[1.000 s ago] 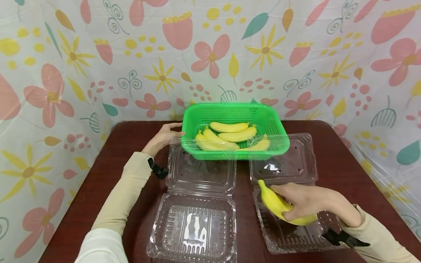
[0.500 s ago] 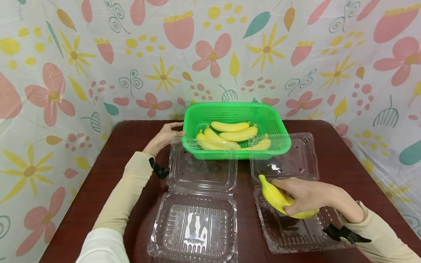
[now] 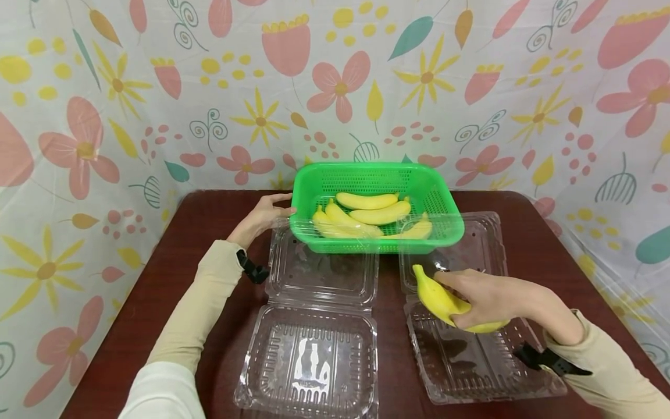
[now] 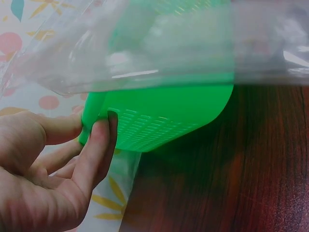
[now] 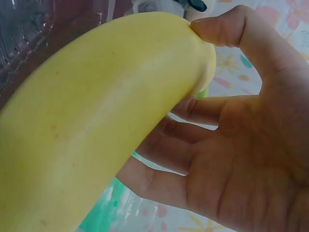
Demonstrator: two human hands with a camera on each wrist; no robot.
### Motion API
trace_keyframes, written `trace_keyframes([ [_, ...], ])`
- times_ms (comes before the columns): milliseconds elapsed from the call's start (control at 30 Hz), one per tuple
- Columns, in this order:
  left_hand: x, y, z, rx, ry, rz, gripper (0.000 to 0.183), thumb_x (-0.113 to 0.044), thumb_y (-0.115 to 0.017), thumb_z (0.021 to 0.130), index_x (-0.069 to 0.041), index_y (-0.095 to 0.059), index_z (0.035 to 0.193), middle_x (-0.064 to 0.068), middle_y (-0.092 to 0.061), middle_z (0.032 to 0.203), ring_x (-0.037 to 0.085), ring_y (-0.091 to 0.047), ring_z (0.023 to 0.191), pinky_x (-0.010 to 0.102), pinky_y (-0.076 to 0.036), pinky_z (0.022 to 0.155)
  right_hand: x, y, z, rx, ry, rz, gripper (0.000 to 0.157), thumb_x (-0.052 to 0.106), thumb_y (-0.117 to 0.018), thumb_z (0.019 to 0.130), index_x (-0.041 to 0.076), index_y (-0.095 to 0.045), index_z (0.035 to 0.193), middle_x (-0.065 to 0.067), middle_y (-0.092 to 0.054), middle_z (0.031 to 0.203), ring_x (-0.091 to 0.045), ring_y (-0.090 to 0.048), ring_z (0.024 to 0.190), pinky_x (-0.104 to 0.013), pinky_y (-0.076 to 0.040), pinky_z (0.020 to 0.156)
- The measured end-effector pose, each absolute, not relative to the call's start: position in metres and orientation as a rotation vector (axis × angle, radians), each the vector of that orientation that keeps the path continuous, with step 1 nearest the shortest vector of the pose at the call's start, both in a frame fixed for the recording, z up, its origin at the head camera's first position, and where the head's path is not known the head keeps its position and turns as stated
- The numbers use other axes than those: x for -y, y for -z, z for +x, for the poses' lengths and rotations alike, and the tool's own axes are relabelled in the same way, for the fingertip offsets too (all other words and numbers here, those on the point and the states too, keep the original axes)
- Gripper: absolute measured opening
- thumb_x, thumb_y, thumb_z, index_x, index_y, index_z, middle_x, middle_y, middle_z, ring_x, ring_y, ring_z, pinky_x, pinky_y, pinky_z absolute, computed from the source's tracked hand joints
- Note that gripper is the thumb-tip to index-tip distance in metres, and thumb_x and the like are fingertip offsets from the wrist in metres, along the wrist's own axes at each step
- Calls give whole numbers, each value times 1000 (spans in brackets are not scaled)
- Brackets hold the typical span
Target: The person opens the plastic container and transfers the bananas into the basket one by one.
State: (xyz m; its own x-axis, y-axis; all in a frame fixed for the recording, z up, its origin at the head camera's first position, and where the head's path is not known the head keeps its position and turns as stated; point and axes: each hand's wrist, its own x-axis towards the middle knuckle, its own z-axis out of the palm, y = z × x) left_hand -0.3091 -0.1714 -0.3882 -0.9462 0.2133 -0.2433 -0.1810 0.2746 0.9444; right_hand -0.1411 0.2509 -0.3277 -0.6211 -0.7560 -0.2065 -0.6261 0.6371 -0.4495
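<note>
In the head view, my right hand (image 3: 492,299) grips a yellow banana (image 3: 437,298) above the right-hand clear plastic clamshell box (image 3: 471,361). The right wrist view has this banana (image 5: 96,96) close up, thumb on one side near its end and fingers on the other. My left hand (image 3: 263,215) touches the left end of a green plastic basket (image 3: 455,224) with extended fingers. In the left wrist view, the fingertips (image 4: 100,130) rest against the basket wall (image 4: 159,113). Several bananas (image 3: 379,214) lie in the basket, partly behind clear lid edges.
A second clamshell box (image 3: 309,361) lies opened at front left, its lid (image 3: 321,270) leaning back against the basket. The right box's lid (image 3: 478,250) also overlaps the basket front. All stand on a dark red-brown table (image 3: 209,326) before a flowered curtain (image 3: 209,87).
My right hand has risen with the banana, away from the bottom of the right box and toward its lid. My left hand stays at the basket's end.
</note>
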Motion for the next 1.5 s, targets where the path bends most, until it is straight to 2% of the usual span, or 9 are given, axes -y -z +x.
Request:
trace_keyframes([
  [300, 171, 391, -310, -2224, -1719, -1, 59, -13, -62, 95, -14, -39, 149, 20, -50, 140, 35, -55, 123, 41, -49, 100, -248, 322, -148, -2473, 455, -1099, 31, 14, -72, 75, 20, -48, 93, 12, -45, 75, 1, -43, 64, -17, -38, 57],
  [467, 170, 393, -310, -2232, -1715, -6, 59, -13, -63, 95, -14, -40, 149, 19, -49, 142, 34, -56, 122, 39, -51, 98, -247, 318, -152, -2471, 444, -1088, 31, 16, -73, 76, 19, -48, 95, 11, -45, 75, 1, -44, 65, -18, -38, 57],
  [800, 169, 394, -312, -2223, -1704, -18, 60, -13, -63, 95, -16, -38, 149, 23, -54, 137, 34, -55, 124, 40, -51, 98, -248, 305, -158, -2486, 428, -1024, 29, 13, -72, 77, 19, -49, 94, 10, -46, 74, 0, -45, 63, -19, -38, 57],
  [1133, 170, 389, -310, -2225, -1707, -13, 60, -14, -62, 95, -16, -38, 150, 23, -55, 135, 33, -56, 123, 27, -55, 81, -246, 293, -164, -2545, 349, -1051, 31, 18, -74, 77, 19, -48, 94, 10, -45, 73, -1, -45, 61, -18, -37, 57],
  [1500, 169, 388, -308, -2223, -1713, -22, 59, -13, -61, 95, -16, -38, 149, 23, -55, 136, 33, -56, 123, 32, -54, 87, -239, 285, -171, -2556, 331, -1065, 28, 16, -73, 76, 20, -49, 91, 10, -44, 72, 1, -41, 60, -19, -36, 56],
])
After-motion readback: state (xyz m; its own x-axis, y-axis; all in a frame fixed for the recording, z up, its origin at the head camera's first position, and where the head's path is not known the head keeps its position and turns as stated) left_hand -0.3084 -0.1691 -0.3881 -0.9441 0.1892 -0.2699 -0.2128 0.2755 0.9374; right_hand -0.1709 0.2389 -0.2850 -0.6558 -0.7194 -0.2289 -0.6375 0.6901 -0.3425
